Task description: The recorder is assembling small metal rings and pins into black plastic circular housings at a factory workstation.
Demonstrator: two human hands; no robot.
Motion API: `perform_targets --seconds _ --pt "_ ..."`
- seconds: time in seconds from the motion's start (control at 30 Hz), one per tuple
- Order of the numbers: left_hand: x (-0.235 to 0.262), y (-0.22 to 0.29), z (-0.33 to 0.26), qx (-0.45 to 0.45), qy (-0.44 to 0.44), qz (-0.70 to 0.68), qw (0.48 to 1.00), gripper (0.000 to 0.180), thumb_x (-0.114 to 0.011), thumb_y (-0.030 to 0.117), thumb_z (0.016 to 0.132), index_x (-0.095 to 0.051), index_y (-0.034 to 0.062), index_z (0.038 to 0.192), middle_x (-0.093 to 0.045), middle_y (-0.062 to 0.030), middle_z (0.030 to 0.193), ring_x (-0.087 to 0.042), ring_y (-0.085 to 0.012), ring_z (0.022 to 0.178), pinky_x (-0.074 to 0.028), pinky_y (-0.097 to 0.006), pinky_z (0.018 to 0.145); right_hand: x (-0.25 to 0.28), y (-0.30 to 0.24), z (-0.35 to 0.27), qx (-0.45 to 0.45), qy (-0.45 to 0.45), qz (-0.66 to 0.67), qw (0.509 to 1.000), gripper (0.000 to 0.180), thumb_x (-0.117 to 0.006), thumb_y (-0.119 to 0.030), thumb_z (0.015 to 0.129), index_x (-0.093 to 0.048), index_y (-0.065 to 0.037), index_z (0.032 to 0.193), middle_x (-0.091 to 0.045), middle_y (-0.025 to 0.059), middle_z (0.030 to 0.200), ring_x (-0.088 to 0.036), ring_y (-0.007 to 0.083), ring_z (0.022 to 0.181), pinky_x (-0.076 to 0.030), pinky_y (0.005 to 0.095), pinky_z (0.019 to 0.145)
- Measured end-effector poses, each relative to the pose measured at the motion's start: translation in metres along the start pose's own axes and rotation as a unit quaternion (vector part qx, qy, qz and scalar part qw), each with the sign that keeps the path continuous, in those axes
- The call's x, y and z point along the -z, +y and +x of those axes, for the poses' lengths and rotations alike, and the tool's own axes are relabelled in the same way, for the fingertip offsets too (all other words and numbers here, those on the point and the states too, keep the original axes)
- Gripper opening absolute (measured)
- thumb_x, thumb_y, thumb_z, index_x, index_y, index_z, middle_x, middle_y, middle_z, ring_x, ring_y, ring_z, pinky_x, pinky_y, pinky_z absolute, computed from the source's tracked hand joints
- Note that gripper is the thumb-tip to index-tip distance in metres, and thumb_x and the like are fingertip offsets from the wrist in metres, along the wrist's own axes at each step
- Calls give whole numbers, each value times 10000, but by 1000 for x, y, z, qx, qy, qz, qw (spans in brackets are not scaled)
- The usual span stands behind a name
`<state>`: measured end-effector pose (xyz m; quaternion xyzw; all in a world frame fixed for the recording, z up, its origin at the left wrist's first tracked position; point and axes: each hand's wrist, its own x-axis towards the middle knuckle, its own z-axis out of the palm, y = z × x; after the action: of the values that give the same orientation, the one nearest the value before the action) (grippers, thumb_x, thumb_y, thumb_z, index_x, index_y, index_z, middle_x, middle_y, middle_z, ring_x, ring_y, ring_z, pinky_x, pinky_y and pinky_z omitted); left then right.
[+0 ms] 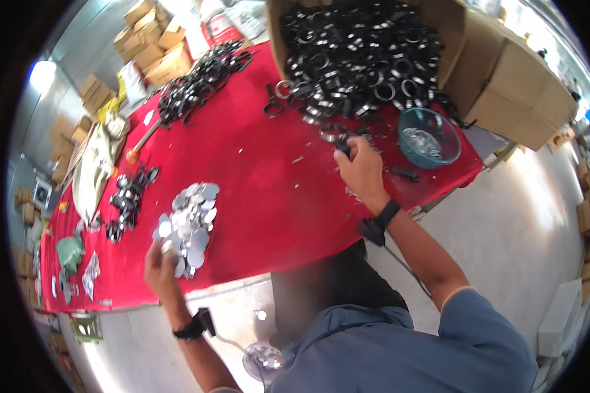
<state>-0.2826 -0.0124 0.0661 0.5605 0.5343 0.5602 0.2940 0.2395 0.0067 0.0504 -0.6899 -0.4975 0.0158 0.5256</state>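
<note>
right hand point(359, 167) pinches a black ring point(343, 145) at the box spill; left hand point(162, 265) grips a silver disc point(168, 247). advise seating the disc squarely.

pale concrete floor point(537, 216), stacked cardboard boxes point(154, 39) along the wall, bright daylight at right.
</note>
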Motion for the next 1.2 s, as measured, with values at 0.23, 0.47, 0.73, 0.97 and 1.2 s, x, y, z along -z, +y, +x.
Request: perform_targets --seconds 0.23,0.47,0.73,0.97,1.2 --pt "-143 39 -50 107 -98 -146 979 443 -683 -57 984 -660 -55 1426 -751 -101 1212 -722 -140 971 -607 -287 811 -43 -49 -125 -52 -177 90 979 456 -866 -238 910 -652 26 1214 -733 191 954 -743 394 895 -592 481 810" --pt "-177 56 -75 148 -151 -173 962 460 -686 -58 976 -650 -63 1435 -783 -150 1234 -737 -156 1015 -592 -279 860 -16 -67 -110 -41 -172 82 981 478 -873 -206 903 -679 5 1286 -729 184 1160 -747 344 988 -600 440 854" --pt "-187 69 -60 155 -345 -184 907 599 -725 -17 1002 -540 -12 1572 -774 -127 1211 -730 -127 995 -604 -269 790 29 -80 -87 140 -364 173 905 223 -795 -91 933 -791 3 1135 -743 153 1028 -736 338 929 -590 417 838" --pt "-217 38 -44 118 -268 -154 944 585 -750 70 1022 -546 -12 1564 -727 -136 1284 -733 -161 1030 -619 -292 812 29 -60 -88 124 -256 207 936 184 -799 -86 944 -806 -15 1113 -758 140 972 -742 267 864 -581 371 758" --pt "-245 -7 -22 94 -336 -17 937 635 -667 10 1038 -438 -17 1628 -727 -147 1317 -733 -154 980 -621 -304 838 -29 -43 -66 51 -97 68 992 146 -772 -134 937 -816 -30 1030 -757 163 948 -743 368 866 -590 457 787"
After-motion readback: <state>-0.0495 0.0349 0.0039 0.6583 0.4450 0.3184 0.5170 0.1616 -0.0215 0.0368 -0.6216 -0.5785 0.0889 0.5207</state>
